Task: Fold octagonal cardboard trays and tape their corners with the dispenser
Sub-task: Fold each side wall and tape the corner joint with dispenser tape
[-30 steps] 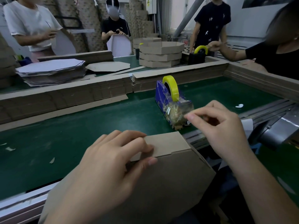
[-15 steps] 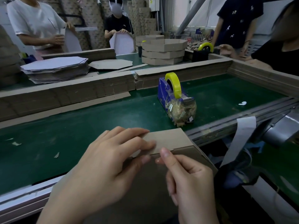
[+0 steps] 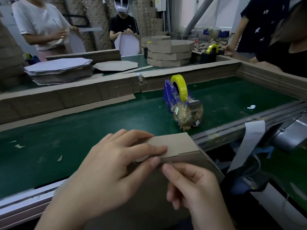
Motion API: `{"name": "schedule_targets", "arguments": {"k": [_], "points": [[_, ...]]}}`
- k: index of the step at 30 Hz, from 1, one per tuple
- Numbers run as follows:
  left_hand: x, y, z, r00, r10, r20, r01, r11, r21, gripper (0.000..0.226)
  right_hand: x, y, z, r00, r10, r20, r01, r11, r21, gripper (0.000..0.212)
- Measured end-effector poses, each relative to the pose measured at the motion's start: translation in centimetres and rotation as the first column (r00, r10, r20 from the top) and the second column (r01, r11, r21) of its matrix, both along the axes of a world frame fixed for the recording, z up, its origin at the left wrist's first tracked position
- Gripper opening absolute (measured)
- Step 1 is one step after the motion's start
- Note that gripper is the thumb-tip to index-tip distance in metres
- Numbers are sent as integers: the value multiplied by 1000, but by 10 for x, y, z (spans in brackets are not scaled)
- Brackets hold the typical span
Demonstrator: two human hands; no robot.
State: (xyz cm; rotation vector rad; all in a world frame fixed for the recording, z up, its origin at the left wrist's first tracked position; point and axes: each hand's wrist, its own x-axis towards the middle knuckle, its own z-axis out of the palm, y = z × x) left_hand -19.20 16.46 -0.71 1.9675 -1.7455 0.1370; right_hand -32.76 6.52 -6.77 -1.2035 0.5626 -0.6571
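No writing is being shown legibly. A small printed mark on the side of the blue tape dispenser is too small to be read. A yellow tape roll is being carried on top of the dispenser, and its front end is being covered by crumpled clear film and cardboard scraps.

The cardboard tray is being held just in front of the dispenser, over the near edge of the green bench. Its folded flap is being pinched by the left hand, the grip clamped with fingers above and thumb below. The right hand is being kept beside that thumb, fingers curled and index tip touching the tray's wall. Whether its grip is closed on anything cannot be told.

Behind the dispenser, beyond a cardboard barrier, a stack of folded trays is being kept. The top tray is open, and nothing can be seen inside it. Behind and to the left of the dispenser, a pile of flat blanks is lying.
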Motion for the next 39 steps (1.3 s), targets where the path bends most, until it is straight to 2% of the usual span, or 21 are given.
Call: {"name": "schedule_targets", "arguments": {"k": [3,6,9,11,13,15,17,18,19,20,22,24,27,31,35,39], "points": [[-13,-9,1,990,124,61,-120,991,-66,33,0,-2,1,1000,29,-2,-29,999,-16,17],[-23,-20,-2,967,239,94,-226,966,-128,31,-2,-1,2,999,44,-17,-45,999,-30,28],[-22,-22,-4,967,225,123,-208,968,-140,31,-6,-2,3,992,90,-84,-93,995,-30,30],[-19,-19,-5,967,213,141,-193,971,-141,31,-9,-3,0,969,121,-214,-131,991,-33,28],[-16,-16,-6,968,207,146,-188,973,-131,31,-16,-5,-5,964,12,-266,-60,983,-173,32],[-15,-13,-7,959,211,189,-192,975,-113,32,-24,-14,-1,966,-237,-101,184,909,-373,37],[-15,-10,-11,950,212,229,-196,977,-87,33,-29,-33,6,920,-379,101,371,759,-535,31],[-14,-7,-12,946,210,246,-198,977,-74,35,-27,-44,10,917,-385,107,363,688,-628,23],[-15,-5,-13,940,210,270,-202,978,-57,38,-23,-55,13,935,-351,52,287,661,-694,19],[-15,-4,-14,930,212,301,-209,977,-41,43,-18,-63,15,959,-276,-70,144,682,-717,22],[-14,-2,-14,916,214,339,-217,976,-29,51,-11,-73,18,959,-41,-282,-151,764,-628,36],[-10,2,-12,929,211,303,-203,977,-58,52,-9,-73,23,946,130,-297,-279,791,-544,29],[-6,10,-10,955,201,220,-181,977,-110,53,-8,-70,32,955,224,-194,-290,842,-454,24],[-3,16,-9,983,158,89,-145,980,-135,53,-5,-68,48,942,298,-155,-334,874,-352,24],[-3,15,-2,984,123,127,-122,992,-16,54,2,-67,51,927,351,-134,-374,893,-249,26],[-14,1,9,993,62,99,-68,996,52,53,6,-67,50,894,434,-109,-447,870,-208,17]]}}
